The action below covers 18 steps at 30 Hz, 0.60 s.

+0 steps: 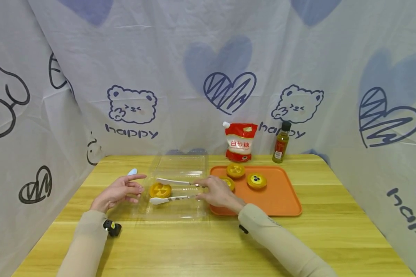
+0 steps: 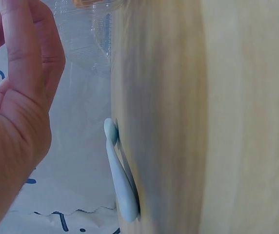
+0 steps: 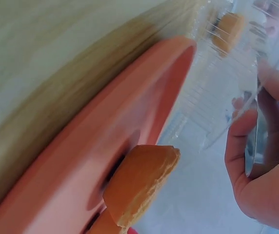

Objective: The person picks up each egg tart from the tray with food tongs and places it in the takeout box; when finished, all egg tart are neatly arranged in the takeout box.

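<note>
My right hand (image 1: 218, 192) grips a pair of tongs (image 1: 175, 199) with pale tips and a metal bend, which shows inside the hand in the right wrist view. The tongs' arms stand spread, one on either side of an egg tart (image 1: 160, 190). That tart sits in the left part of a clear plastic box (image 1: 190, 213), whose lid (image 1: 180, 163) is raised at the back. At the box's left side is my left hand (image 1: 119, 192), fingers loosely bent and holding nothing. Whether it touches the box I cannot tell.
On an orange tray (image 1: 274, 204) to the right are three more tarts, one with dark berries (image 1: 256, 181). A red-and-white sugar pouch (image 1: 240, 142) and an oil bottle (image 1: 280, 144) stand behind. A pale blue utensil (image 2: 122, 180) lies beyond my left hand.
</note>
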Each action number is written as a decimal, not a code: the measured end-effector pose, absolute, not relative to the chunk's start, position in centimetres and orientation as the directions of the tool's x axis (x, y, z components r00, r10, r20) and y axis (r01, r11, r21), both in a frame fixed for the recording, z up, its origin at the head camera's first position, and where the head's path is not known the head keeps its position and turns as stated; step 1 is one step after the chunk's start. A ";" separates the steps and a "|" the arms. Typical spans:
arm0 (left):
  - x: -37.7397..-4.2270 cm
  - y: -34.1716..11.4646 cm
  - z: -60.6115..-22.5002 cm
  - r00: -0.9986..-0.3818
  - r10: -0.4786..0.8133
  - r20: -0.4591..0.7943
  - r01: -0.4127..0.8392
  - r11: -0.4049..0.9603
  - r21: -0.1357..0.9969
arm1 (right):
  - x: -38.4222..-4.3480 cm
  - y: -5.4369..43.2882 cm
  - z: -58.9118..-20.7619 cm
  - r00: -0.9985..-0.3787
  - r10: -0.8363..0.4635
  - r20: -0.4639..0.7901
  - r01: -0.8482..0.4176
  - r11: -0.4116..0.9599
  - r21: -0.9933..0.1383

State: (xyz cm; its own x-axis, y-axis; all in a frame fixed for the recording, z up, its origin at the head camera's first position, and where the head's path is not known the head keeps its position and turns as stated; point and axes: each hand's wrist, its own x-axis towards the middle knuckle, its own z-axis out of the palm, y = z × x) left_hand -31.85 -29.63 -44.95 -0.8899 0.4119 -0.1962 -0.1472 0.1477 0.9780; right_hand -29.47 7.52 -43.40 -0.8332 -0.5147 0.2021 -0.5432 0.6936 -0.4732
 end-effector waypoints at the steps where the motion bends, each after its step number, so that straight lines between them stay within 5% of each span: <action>1: -31.8 -29.6 -44.9 -0.889 0.413 -0.197 -0.148 0.147 0.978 | -29.5 7.6 -43.3 -0.836 -0.515 0.191 -0.536 0.690 -0.486; 18: -31.6 -29.4 -44.6 -0.893 0.398 -0.210 -0.165 0.147 0.975 | -29.1 10.7 -42.9 -0.855 -0.470 0.219 -0.497 0.619 -0.608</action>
